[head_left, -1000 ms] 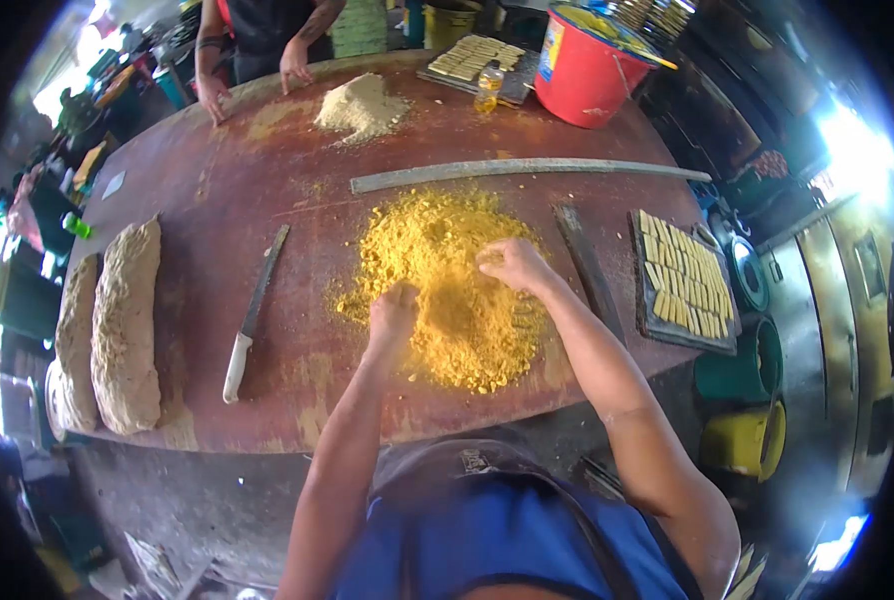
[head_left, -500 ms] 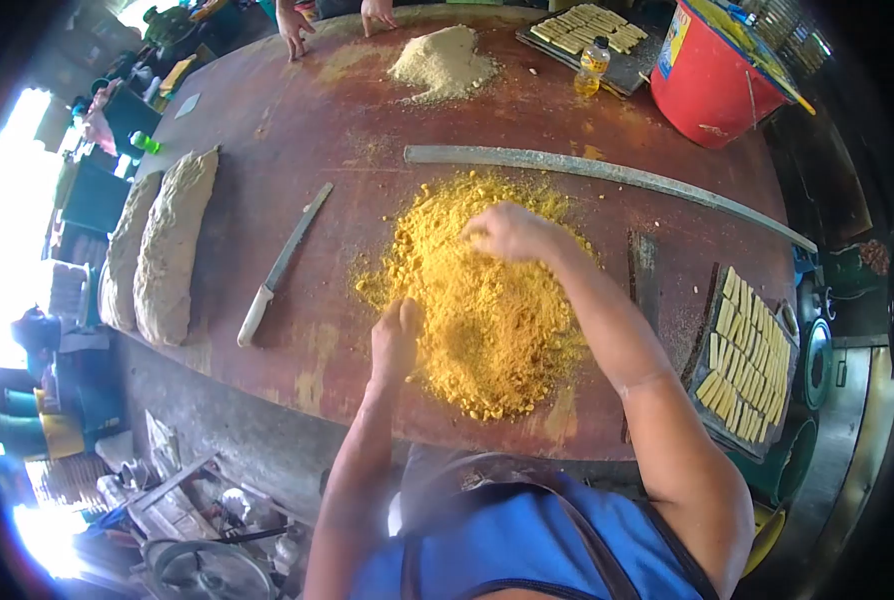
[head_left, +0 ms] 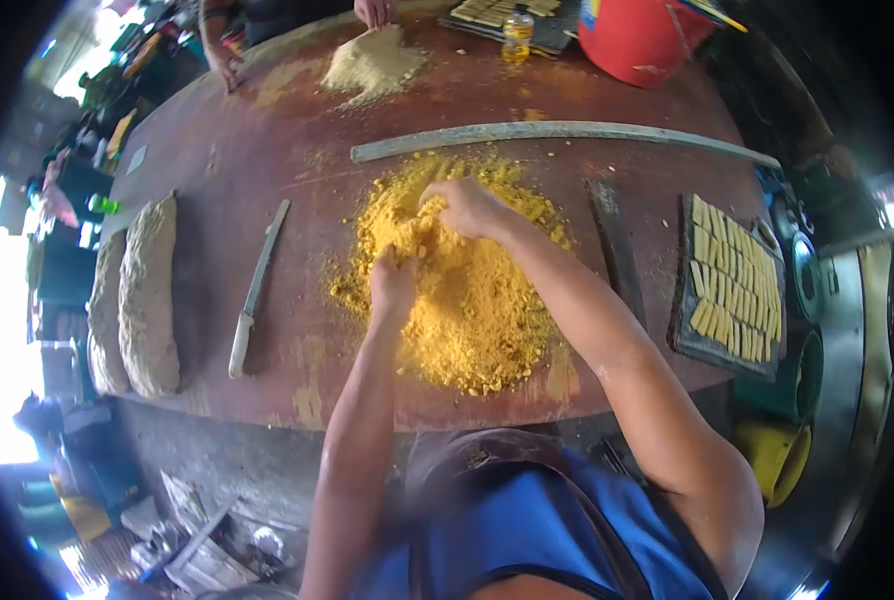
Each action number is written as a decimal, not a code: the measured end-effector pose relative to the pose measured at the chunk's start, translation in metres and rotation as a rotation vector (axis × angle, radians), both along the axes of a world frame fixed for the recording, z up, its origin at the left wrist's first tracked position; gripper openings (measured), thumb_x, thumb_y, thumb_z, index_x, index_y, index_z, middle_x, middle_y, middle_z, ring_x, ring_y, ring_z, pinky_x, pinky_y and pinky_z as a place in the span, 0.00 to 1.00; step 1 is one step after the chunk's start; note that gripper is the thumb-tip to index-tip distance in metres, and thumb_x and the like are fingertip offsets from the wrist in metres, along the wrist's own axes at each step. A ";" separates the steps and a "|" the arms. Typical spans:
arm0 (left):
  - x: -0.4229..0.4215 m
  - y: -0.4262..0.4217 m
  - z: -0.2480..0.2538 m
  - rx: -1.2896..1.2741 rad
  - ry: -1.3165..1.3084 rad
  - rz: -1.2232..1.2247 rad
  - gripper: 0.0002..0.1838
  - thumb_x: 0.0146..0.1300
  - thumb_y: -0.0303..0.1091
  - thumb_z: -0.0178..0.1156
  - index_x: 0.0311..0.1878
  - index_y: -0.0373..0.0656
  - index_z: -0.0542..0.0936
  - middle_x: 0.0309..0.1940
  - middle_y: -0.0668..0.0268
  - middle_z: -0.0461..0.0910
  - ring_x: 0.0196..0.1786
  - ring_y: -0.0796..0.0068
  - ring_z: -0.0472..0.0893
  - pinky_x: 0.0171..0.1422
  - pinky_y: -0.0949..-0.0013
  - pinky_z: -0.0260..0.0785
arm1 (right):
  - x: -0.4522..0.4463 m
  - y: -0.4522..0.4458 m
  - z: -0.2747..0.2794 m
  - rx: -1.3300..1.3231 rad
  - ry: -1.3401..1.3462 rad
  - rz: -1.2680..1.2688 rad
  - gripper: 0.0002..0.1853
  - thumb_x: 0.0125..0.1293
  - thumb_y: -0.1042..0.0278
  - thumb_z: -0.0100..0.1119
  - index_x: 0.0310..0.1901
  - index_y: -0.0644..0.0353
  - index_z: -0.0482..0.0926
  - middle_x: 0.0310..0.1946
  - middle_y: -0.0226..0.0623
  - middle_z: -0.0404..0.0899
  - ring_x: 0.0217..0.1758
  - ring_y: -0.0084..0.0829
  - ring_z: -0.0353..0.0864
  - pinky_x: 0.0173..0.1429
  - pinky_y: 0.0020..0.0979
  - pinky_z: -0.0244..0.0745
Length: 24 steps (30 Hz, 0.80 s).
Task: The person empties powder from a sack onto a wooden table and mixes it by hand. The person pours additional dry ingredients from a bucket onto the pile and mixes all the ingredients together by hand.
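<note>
A wide heap of crumbly yellow dough [head_left: 487,320], part powder and part lumps, lies on the reddish table in front of me. At its left side my left hand [head_left: 394,283] is closed, fingers curled around some of the crumbs. My right hand [head_left: 467,208] is over the far part of the heap, its bent fingers gripping a clump of the same dough. Between the two hands more loose lumps show. How much each hand holds is hidden by the fingers.
A long metal bar [head_left: 567,131] lies beyond the heap. To the left are a knife [head_left: 258,290] and two dough logs [head_left: 149,300]; on the right, a dark strip [head_left: 617,250] and a tray of sticks [head_left: 732,280]. Farther off are a flour pile [head_left: 372,65], bottle [head_left: 517,35], red bucket [head_left: 637,40] and another person's hands [head_left: 224,65].
My right hand has come lower and left, nearer my left hand, and now grips a clump. The view has shifted. Across the table, the other person's hand has reached the flour pile.
</note>
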<state>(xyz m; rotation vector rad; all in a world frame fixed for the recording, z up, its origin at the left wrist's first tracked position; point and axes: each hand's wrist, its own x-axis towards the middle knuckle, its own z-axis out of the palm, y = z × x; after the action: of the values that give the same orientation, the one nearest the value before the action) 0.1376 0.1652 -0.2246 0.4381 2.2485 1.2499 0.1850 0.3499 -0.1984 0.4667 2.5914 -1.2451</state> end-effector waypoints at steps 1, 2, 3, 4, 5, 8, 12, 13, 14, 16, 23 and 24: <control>-0.002 0.001 0.000 -0.012 0.104 0.011 0.18 0.67 0.41 0.58 0.50 0.35 0.77 0.29 0.54 0.80 0.31 0.65 0.78 0.35 0.59 0.69 | 0.014 -0.003 0.006 0.124 0.114 -0.114 0.19 0.63 0.71 0.58 0.57 0.57 0.76 0.33 0.41 0.84 0.23 0.30 0.78 0.34 0.34 0.79; -0.005 0.004 0.001 0.006 0.105 -0.023 0.18 0.67 0.41 0.58 0.50 0.35 0.77 0.29 0.54 0.80 0.31 0.65 0.78 0.35 0.59 0.69 | 0.026 -0.006 0.013 0.253 0.227 -0.227 0.20 0.62 0.75 0.57 0.57 0.57 0.77 0.30 0.38 0.84 0.17 0.29 0.75 0.28 0.33 0.77; -0.010 0.007 0.004 -0.135 0.114 -0.098 0.18 0.67 0.41 0.58 0.49 0.34 0.77 0.30 0.52 0.80 0.32 0.61 0.79 0.36 0.57 0.69 | 0.033 -0.008 0.007 0.224 0.205 -0.276 0.17 0.63 0.74 0.55 0.55 0.59 0.78 0.41 0.47 0.83 0.25 0.26 0.81 0.28 0.30 0.77; -0.014 0.008 0.008 -0.274 0.129 -0.169 0.19 0.67 0.41 0.57 0.49 0.33 0.77 0.31 0.49 0.81 0.33 0.57 0.80 0.37 0.54 0.70 | 0.042 -0.008 -0.005 0.248 0.205 -0.306 0.17 0.63 0.74 0.55 0.55 0.59 0.78 0.41 0.47 0.83 0.25 0.26 0.81 0.28 0.30 0.77; -0.017 0.005 0.009 -0.235 0.228 -0.257 0.23 0.69 0.46 0.54 0.49 0.31 0.76 0.35 0.45 0.81 0.37 0.50 0.81 0.41 0.51 0.71 | 0.055 -0.006 -0.017 0.221 0.181 -0.218 0.17 0.64 0.73 0.56 0.55 0.58 0.78 0.42 0.46 0.83 0.26 0.26 0.81 0.29 0.30 0.77; -0.020 -0.010 0.013 -0.117 0.116 -0.274 0.28 0.70 0.52 0.50 0.51 0.31 0.76 0.36 0.42 0.80 0.42 0.48 0.81 0.46 0.52 0.71 | 0.107 -0.019 -0.003 0.230 0.183 -0.334 0.18 0.65 0.67 0.57 0.56 0.57 0.77 0.44 0.47 0.83 0.27 0.28 0.82 0.30 0.30 0.78; -0.030 -0.063 -0.014 -0.041 0.020 -0.242 0.33 0.69 0.55 0.49 0.69 0.41 0.64 0.58 0.44 0.74 0.59 0.52 0.76 0.60 0.53 0.69 | 0.180 -0.067 -0.005 0.148 -0.115 -0.797 0.36 0.65 0.46 0.58 0.68 0.59 0.61 0.63 0.53 0.68 0.52 0.39 0.79 0.56 0.41 0.76; -0.028 -0.073 -0.021 -0.020 0.028 -0.247 0.33 0.69 0.55 0.49 0.69 0.41 0.64 0.58 0.44 0.74 0.59 0.52 0.76 0.60 0.53 0.69 | 0.184 -0.094 -0.002 0.091 -0.191 -0.831 0.44 0.63 0.41 0.58 0.70 0.62 0.54 0.68 0.54 0.58 0.63 0.44 0.68 0.66 0.46 0.64; -0.023 -0.081 -0.035 0.085 -0.245 -0.173 0.35 0.68 0.54 0.53 0.71 0.44 0.59 0.63 0.46 0.69 0.62 0.53 0.73 0.64 0.52 0.67 | 0.187 -0.121 0.001 0.038 -0.269 -0.864 0.52 0.61 0.35 0.58 0.72 0.66 0.46 0.73 0.55 0.48 0.74 0.49 0.56 0.76 0.51 0.52; -0.005 -0.081 -0.030 0.190 -0.520 -0.109 0.39 0.67 0.52 0.57 0.74 0.47 0.54 0.68 0.48 0.63 0.64 0.54 0.71 0.67 0.52 0.65 | 0.163 -0.166 0.002 0.031 -0.140 -0.902 0.52 0.61 0.38 0.59 0.73 0.66 0.45 0.73 0.56 0.47 0.75 0.51 0.52 0.76 0.54 0.50; 0.021 -0.022 -0.006 0.223 -0.702 -0.077 0.31 0.66 0.40 0.60 0.67 0.41 0.61 0.56 0.54 0.74 0.53 0.61 0.79 0.50 0.55 0.80 | 0.089 -0.132 -0.006 -0.092 0.243 -0.935 0.38 0.59 0.66 0.66 0.69 0.63 0.60 0.71 0.54 0.55 0.68 0.46 0.66 0.72 0.45 0.64; 0.014 -0.019 0.000 0.221 -0.512 -0.135 0.29 0.66 0.36 0.59 0.67 0.39 0.62 0.54 0.53 0.76 0.47 0.65 0.80 0.42 0.63 0.81 | 0.088 -0.120 0.002 -0.095 0.236 -0.920 0.38 0.59 0.66 0.66 0.69 0.63 0.60 0.71 0.54 0.55 0.68 0.46 0.66 0.72 0.45 0.64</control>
<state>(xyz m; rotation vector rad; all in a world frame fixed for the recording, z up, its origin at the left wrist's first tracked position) 0.1520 0.1459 -0.2241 0.3003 1.6380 1.3622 0.2733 0.2298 -0.1962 1.7070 2.5219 -1.7321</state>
